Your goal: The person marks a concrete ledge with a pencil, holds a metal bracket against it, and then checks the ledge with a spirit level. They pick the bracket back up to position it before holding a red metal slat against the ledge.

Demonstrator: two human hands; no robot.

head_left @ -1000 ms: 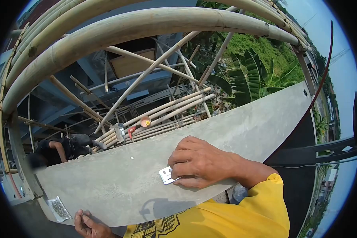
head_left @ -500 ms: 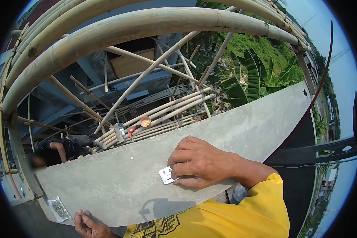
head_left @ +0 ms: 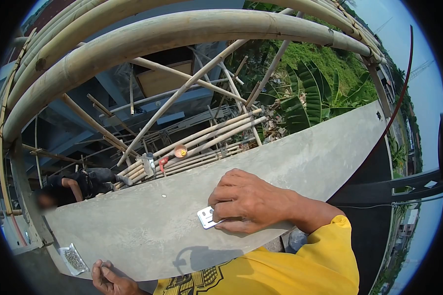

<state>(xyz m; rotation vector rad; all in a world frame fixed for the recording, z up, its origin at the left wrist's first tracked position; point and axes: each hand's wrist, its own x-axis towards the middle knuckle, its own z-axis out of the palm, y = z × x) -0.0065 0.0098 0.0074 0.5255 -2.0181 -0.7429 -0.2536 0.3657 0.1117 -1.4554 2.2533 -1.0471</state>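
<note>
My right hand (head_left: 246,201) rests on top of a grey concrete wall (head_left: 182,216), its fingers closed on a small white metal bracket (head_left: 205,217) that it presses onto the surface. My left hand (head_left: 110,280) is low at the wall's near edge, fingers curled together; whether it holds something small is hidden. A clear bag of screws (head_left: 74,258) lies on the wall's left end, just above my left hand. A small pale spot (head_left: 163,196) sits on the concrete left of my right hand.
Thick bamboo scaffold poles (head_left: 147,34) arch overhead and thinner ones (head_left: 202,135) lie beyond the wall. A person in dark clothes (head_left: 76,184) works below at the left. Banana plants (head_left: 310,93) grow behind. A dark metal rail (head_left: 394,184) runs at the right.
</note>
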